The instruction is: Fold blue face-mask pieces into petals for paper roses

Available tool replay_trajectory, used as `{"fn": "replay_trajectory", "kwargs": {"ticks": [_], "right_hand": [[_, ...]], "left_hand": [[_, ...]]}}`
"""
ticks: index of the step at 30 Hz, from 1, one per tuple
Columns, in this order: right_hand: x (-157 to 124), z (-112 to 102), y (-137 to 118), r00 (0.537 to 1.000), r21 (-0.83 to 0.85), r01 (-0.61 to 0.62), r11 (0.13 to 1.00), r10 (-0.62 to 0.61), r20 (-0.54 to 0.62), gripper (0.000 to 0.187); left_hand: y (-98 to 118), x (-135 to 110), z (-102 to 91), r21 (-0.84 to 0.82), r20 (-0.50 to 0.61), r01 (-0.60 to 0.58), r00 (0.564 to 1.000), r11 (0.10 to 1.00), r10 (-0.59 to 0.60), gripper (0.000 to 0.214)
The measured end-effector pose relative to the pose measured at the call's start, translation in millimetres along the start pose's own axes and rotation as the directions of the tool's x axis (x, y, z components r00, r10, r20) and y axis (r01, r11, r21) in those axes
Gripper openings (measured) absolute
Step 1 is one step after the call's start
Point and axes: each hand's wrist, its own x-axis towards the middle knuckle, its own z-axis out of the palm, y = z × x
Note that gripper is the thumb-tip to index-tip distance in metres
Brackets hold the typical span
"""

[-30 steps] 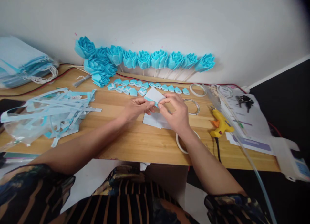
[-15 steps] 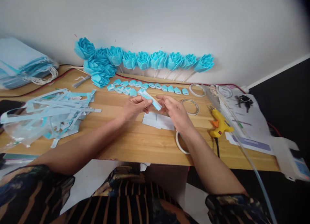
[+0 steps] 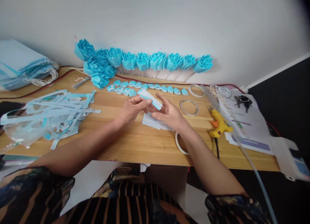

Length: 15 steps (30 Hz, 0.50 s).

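Observation:
My left hand [image 3: 134, 108] pinches a small folded piece of blue and white fabric [image 3: 152, 99] between thumb and fingers. At the other end of that piece is my right hand [image 3: 169, 112], its thumb and fingers spread apart; contact with the edge is hard to make out. Beneath both hands, flat white pieces [image 3: 157, 121] lie on the wooden table [image 3: 135, 143]. Just beyond, folded blue petals [image 3: 144, 86] are laid out in two rows.
Blue fabric flowers [image 3: 158, 60] on sticks lean along the wall. Cut strips [image 3: 65, 111] are heaped at left, near stacked sheets [image 3: 24, 64]. Tape rolls [image 3: 189, 107], a yellow glue gun [image 3: 219, 123], keys [image 3: 243, 101] and papers [image 3: 256, 120] lie at right.
My right hand has opened, its thumb dropping away from the fingers. The folded piece in my left hand has turned to show more of its white face.

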Motion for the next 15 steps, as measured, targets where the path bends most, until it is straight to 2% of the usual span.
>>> {"fn": "replay_trajectory", "kwargs": {"ticks": [2,4,8,10,15], "right_hand": [[0.0,-0.3,0.8,0.999,-0.057,0.014,0.998,-0.012,0.036,0.054],[-0.5,-0.5,0.6,1.0,-0.077,0.027,0.997,-0.026,0.007,0.042],[-0.4,-0.3,-0.6,0.983,-0.051,0.106,0.993,-0.112,-0.143,0.039],[-0.1,0.2,-0.7,0.979,-0.066,0.127,0.99,-0.136,-0.152,0.037],[-0.9,1.4,-1.7,0.98,-0.076,0.067,0.995,-0.08,-0.183,0.032]], "left_hand": [[0.0,-0.6,0.2,-0.001,0.011,-0.003,1.0,1.0,0.003,0.029],[0.1,-0.8,0.6,-0.001,0.005,-0.003,1.0,1.0,0.003,0.029],[-2.0,0.7,0.3,0.0,-0.037,0.014,0.999,1.0,-0.014,0.031],[-4.2,1.9,-0.4,0.004,-0.045,0.015,0.999,1.0,-0.015,0.031],[-7.8,3.0,-0.4,0.011,-0.046,0.022,0.999,1.0,-0.022,0.03]]}}
